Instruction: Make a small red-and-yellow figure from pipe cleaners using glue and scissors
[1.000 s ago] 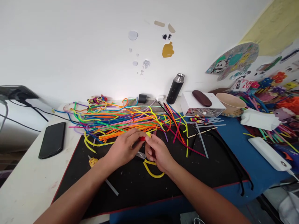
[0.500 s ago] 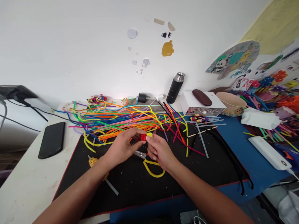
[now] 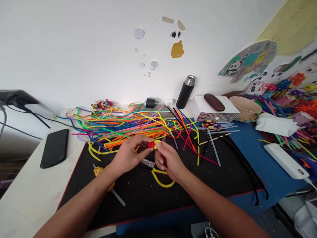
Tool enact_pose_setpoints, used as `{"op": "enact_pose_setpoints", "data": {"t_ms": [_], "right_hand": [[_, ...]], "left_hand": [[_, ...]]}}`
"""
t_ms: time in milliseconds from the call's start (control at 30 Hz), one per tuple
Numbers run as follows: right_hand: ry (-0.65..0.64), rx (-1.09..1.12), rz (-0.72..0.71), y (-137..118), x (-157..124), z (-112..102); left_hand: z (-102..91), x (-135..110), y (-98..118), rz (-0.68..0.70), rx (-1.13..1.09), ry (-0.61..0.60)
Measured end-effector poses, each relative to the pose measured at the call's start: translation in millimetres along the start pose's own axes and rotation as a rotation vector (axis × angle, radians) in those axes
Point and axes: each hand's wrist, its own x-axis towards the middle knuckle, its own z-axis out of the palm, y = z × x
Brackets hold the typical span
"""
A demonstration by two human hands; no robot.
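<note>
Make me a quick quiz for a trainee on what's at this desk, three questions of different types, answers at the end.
1. Multiple choice: how does the brown case lie relative to the white box?
A) beside it
B) on top of it
C) underneath it

2. True or false: the dark phone lies on the white tabletop, off the black mat.

3. Fill in the two colours: the left hand and the right hand hold a small piece between them, coloured ____ and ____.

Key:
1. B
2. True
3. red; yellow
</note>
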Motion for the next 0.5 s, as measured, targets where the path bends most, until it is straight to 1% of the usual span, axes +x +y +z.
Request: {"op": "enact_pose_setpoints", "data": {"t_ms": [267,500], "right_hand": [[-0.011,-0.004,0.006,2.6,1.3,0.0],[0.012,0.01,0.01,7.0,3.3,-1.6]], "left_hand": [[-0.3,0.6,0.6,-0.089,-0.098,-0.023],[1.1,1.0,2.7,-0.017,-0.027,-0.041]]}}
